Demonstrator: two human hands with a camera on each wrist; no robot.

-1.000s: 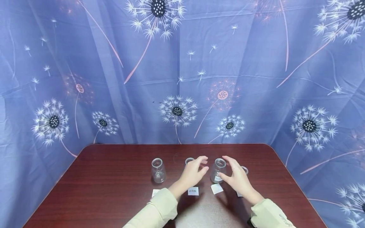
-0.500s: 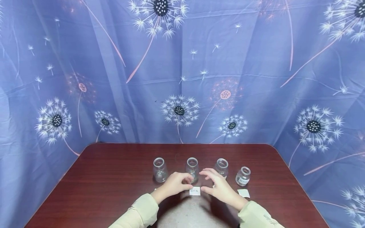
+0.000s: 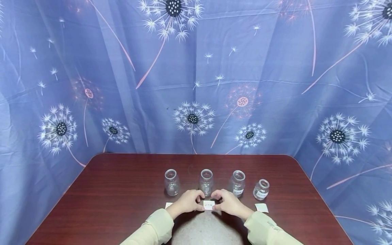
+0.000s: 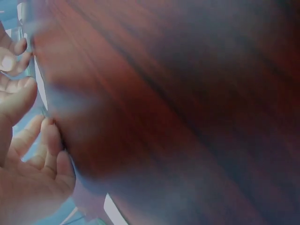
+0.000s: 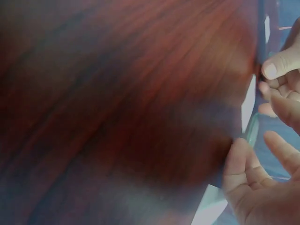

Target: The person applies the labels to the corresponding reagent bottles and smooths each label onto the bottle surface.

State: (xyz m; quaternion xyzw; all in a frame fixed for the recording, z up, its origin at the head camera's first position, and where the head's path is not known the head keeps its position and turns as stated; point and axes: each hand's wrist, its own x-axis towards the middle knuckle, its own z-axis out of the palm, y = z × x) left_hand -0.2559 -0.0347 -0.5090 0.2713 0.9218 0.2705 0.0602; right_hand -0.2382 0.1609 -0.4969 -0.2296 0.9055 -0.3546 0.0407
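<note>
A small white paper label (image 3: 209,205) with dark printed characters lies on the table in front of a clear glass jar (image 3: 206,183). My left hand (image 3: 187,201) is at the label's left side, thumb right at its edge and fingers curved. Opposite it, my right hand (image 3: 228,203) has its thumb at the right edge. In the left wrist view, the label (image 4: 41,86) shows between both hands, with fingertips at its ends. A gap shows between the thumb and fingers of my right hand (image 5: 262,192) in the right wrist view.
Another plain jar (image 3: 172,183) stands left. To the right are a labelled jar (image 3: 238,183) and a smaller labelled jar (image 3: 261,189). White slips (image 3: 261,207) lie in front of the small jar and beside my left forearm. A patterned blue curtain (image 3: 153,119) surrounds the reddish-brown table (image 3: 122,183).
Both hands have come down from beside the middle jars to the white label. Over the last half second they have drawn closer to its two sides. The jars keep their places.
</note>
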